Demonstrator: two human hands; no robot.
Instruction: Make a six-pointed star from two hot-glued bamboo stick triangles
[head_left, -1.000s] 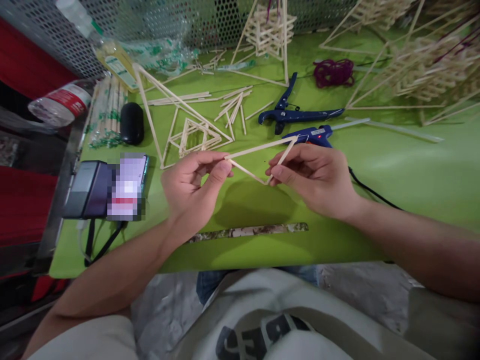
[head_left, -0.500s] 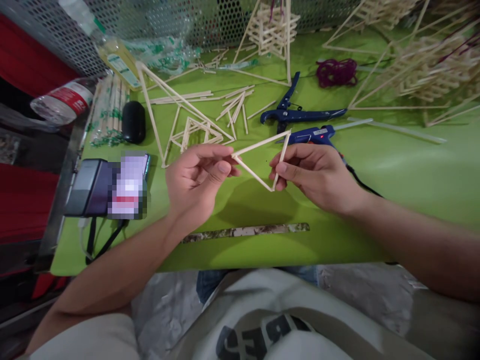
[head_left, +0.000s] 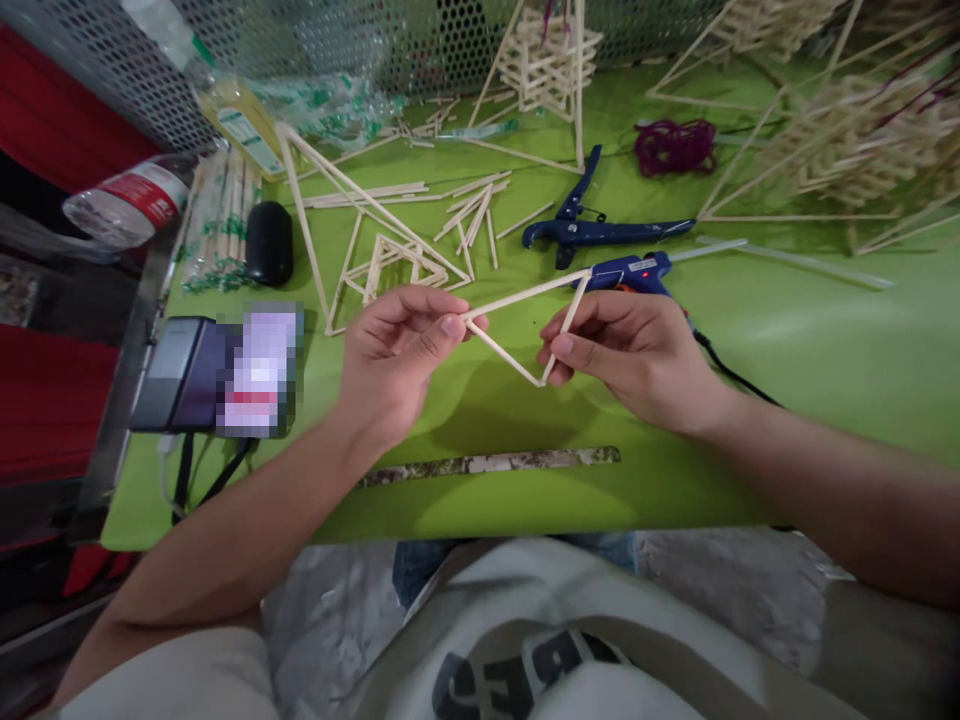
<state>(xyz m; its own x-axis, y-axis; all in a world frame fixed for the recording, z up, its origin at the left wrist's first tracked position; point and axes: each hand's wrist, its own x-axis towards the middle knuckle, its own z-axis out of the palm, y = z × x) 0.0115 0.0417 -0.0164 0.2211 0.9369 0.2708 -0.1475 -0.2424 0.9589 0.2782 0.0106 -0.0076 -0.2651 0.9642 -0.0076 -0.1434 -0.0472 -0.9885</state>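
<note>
Between my hands, above the green table, is a triangle of thin wooden sticks [head_left: 504, 353]. My left hand [head_left: 409, 350] pinches its left corner between thumb and fingers. With thumb and fingertips, my right hand [head_left: 626, 350] grips the short right side. The upper right corner lies in front of the nose of a blue glue gun [head_left: 626, 270], whose small red light shows. Just behind the glue gun rests a dark blue cutter [head_left: 574, 232] with spread handles. Loose sticks [head_left: 472, 212] and smaller stick triangles [head_left: 397, 265] lie beyond my left hand.
A patterned flat strip [head_left: 495, 462] lies near the table's front edge. At left are a phone [head_left: 259, 370], a power bank [head_left: 176, 370], a black case [head_left: 268, 243] and bottles [head_left: 142, 198]. Stick structures [head_left: 551, 65] and purple yarn [head_left: 675, 147] stand behind.
The triangle has tilted slightly in my hands, its upper right corner shifting right and a little down. My left hand has moved slightly right.
</note>
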